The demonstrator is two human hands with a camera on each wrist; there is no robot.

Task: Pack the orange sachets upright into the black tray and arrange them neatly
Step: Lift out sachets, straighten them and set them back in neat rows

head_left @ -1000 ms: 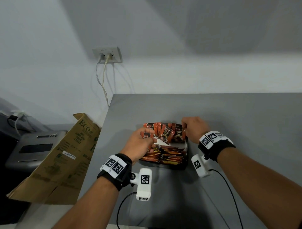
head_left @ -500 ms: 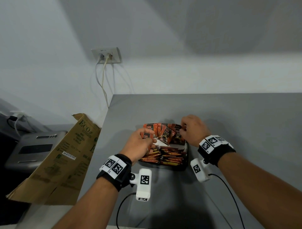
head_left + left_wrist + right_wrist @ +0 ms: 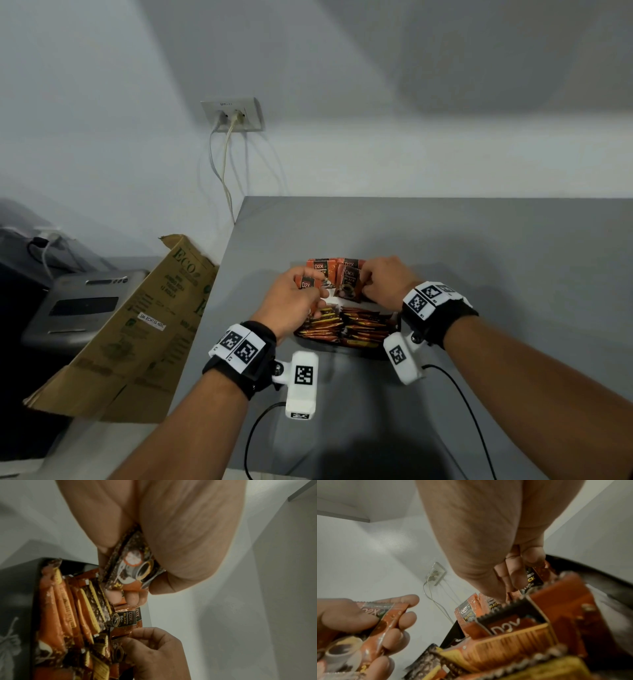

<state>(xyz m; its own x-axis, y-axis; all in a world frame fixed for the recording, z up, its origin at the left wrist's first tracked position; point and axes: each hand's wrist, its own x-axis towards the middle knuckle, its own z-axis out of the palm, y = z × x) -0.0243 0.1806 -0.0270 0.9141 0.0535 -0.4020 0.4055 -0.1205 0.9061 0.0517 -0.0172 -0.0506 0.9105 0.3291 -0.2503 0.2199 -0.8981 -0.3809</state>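
Note:
The black tray (image 3: 356, 350) sits on the grey table, with several orange sachets (image 3: 356, 327) packed on edge in its front part. More sachets (image 3: 320, 268) stand upright along its back. My left hand (image 3: 310, 291) hovers over the tray's left side and grips one loose sachet (image 3: 133, 566) between thumb and fingers; it also shows in the right wrist view (image 3: 385, 619). My right hand (image 3: 368, 284) reaches into the back row and pinches an upright sachet (image 3: 530, 577). Tray rim (image 3: 590, 572) shows behind the fingers.
A brown cardboard box (image 3: 137, 325) leans off the table's left edge, with a grey device (image 3: 82, 305) beyond it. A wall socket (image 3: 233, 114) with hanging cables is behind. Wrist-camera cables (image 3: 455, 387) trail over the near table.
My right hand has moved left along the back row, from the tray's right corner toward the left hand. The left hand has kept its sachet and barely shifted.

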